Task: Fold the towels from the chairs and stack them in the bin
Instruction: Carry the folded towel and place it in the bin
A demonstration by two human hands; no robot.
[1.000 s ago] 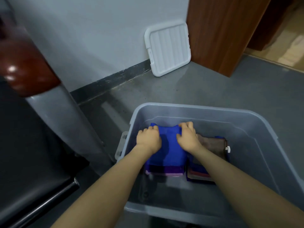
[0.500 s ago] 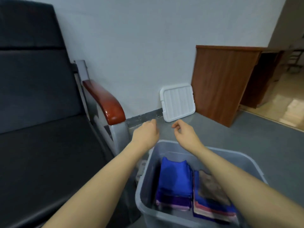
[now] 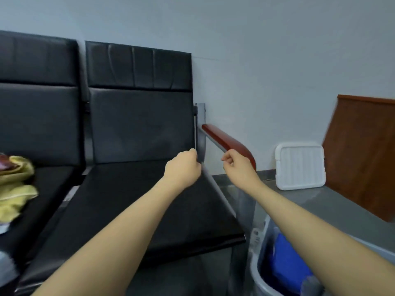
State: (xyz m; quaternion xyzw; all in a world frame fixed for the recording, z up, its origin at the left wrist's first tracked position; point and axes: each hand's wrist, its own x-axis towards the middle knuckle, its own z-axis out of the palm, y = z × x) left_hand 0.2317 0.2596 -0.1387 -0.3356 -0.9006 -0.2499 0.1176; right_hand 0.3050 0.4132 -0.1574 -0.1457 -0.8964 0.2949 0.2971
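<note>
Left chair seat [image 3: 49, 184]: carrying crumpled yellow towels [image 3: 15, 189].
Floor [image 3: 333, 208]: bearing the grey bin [image 3: 259, 278]; a white lid [image 3: 300, 165] is standing on it.

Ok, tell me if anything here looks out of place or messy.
A yellow towel lies crumpled, unfolded, on the left chair seat. The white lid leans against the wall, off the bin. Both hands hold nothing.

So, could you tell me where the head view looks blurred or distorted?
Head view: motion blur smears the wooden panel, yellow towel and bin; wide-angle distortion slants the chairs; the lighting is soft, without glare.
</note>
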